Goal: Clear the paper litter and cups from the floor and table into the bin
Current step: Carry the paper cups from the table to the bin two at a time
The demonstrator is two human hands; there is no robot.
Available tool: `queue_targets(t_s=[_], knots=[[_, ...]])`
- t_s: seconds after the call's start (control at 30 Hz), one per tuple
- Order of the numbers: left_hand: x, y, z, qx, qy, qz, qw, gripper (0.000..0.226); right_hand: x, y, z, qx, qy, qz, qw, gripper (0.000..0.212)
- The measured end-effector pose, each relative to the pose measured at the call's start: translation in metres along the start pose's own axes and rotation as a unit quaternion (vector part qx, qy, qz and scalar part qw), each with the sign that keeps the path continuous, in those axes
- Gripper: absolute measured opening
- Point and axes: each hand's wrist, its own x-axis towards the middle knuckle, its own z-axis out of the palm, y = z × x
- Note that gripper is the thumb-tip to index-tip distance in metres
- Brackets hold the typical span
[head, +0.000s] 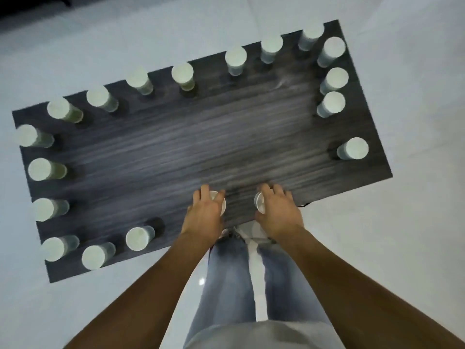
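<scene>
Head view: a dark wood-grain table (201,137) is seen from above, standing on a pale glossy floor (415,222). White paper cups are set upright around the table's edge: a row along the far edge (235,60), a group at the right end (333,103), one apart near the right front corner (352,149), a column down the left end (46,169), and three along the near edge at the left (139,238). The middle of the tabletop is bare wood grain. The picture is softened by motion blur, so fine detail on the cups cannot be made out.

At the near edge, two further cups are taken from above. The left hand (203,214) is laid over the left cup (218,200), its fingers curled round the rim and clamped on it. The right hand (278,212) is likewise closed over the right cup (259,203), with the thumb at the near side and the fingers over the top. Both cups are seen touching or just above the tabletop; which cannot be told.

Below the forearms, light blue jeans (226,280) and a pale shoe (253,231) are seen just beside the table's near edge.
</scene>
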Motion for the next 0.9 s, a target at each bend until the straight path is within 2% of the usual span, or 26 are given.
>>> queue_targets(t_s=[0.23,0.4,0.53,0.7,0.9], knots=[[-0.025,0.127,-0.015,0.094,-0.032,0.117,0.988,0.061,-0.090,0.110,-0.043,0.099,0.081,0.100,0.987,0.055],[-0.060,0.246,0.009,0.137,-0.033,0.203,0.969,0.059,-0.172,0.211,-0.051,0.128,0.116,0.165,0.971,0.052],[-0.094,0.351,0.039,0.185,-0.047,0.284,0.939,0.056,-0.246,0.299,-0.052,0.162,0.142,0.222,0.951,0.053],[-0.138,0.485,0.080,0.227,-0.062,0.393,0.889,0.056,-0.337,0.405,-0.048,0.228,0.185,0.327,0.898,0.053],[-0.178,0.617,0.133,0.282,-0.103,0.494,0.816,0.055,-0.419,0.504,-0.033,0.310,0.239,0.431,0.813,0.052]])
